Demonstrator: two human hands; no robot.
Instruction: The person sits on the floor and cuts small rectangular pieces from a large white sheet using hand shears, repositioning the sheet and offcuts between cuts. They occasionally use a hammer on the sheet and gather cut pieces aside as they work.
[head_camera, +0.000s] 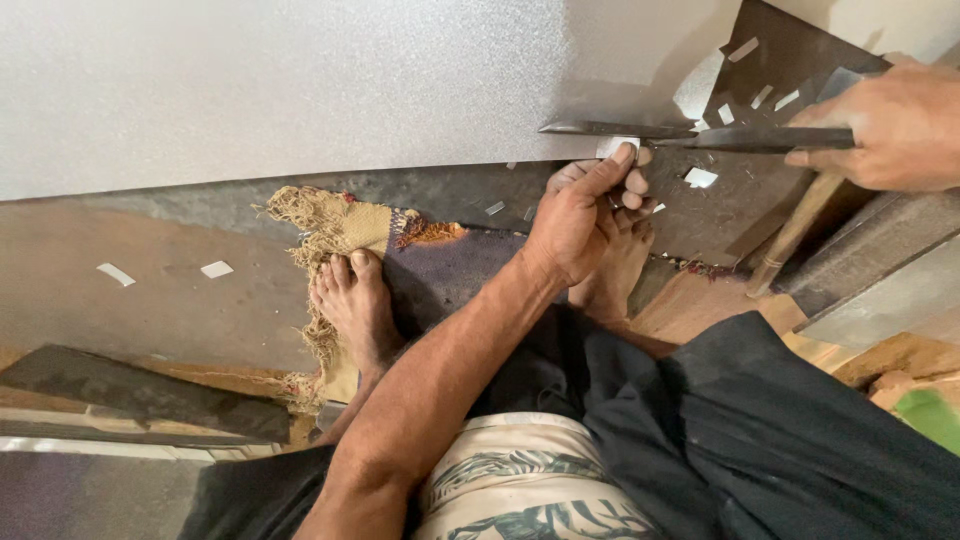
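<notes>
Right hand (895, 125) clenched around the handle of big metal shears (690, 135), far right; blades sit at the near edge of the large silver metal sheet (280, 85). Left hand (585, 210) pinches a small cut sheet tab (617, 146) just below the blades, thumb and forefinger closed on it. Offcut chips (700, 178) litter the dark plate (740, 200) (more on the floor at left). Bare foot (355, 305) rests on a frayed mat (335, 230), near centre.
</notes>
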